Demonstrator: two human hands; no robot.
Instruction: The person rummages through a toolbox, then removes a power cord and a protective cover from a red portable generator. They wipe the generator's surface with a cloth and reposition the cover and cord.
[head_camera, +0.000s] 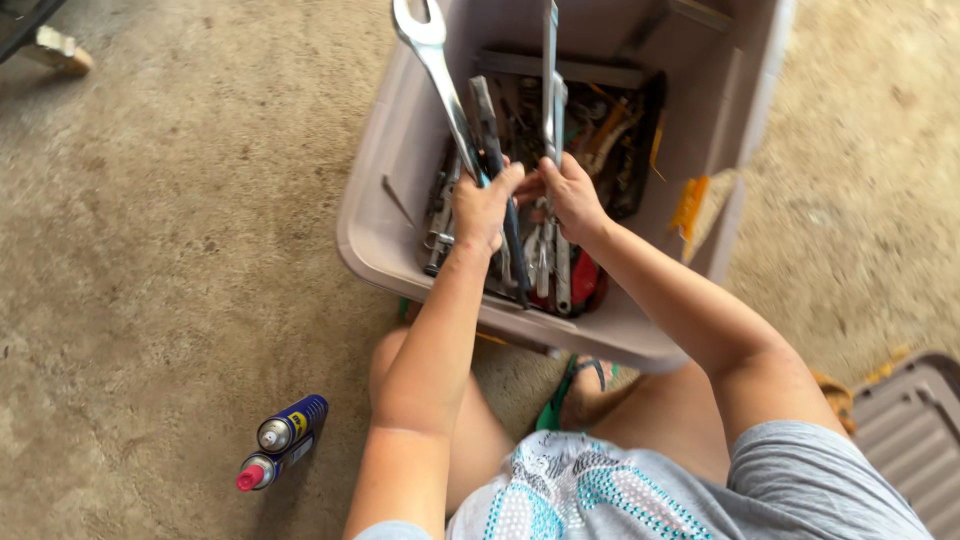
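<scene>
My left hand (483, 207) is closed around the shafts of a large silver wrench (432, 62) and a darker tool (487, 120), both held upright over a grey plastic bin (385, 215). My right hand (570, 192) grips another long silver wrench (551, 75), also upright, just to the right of the first. The two hands touch above the bin. Inside the bin lies a jumble of several metal hand tools (545, 265), partly hidden by my hands.
Two blue spray cans (283, 440) lie on the concrete floor at lower left. A grey bin lid (915, 430) sits at the lower right edge. My knees and a green sandal (560, 400) are just below the bin. An orange scrap (690, 205) hangs on the bin's right side.
</scene>
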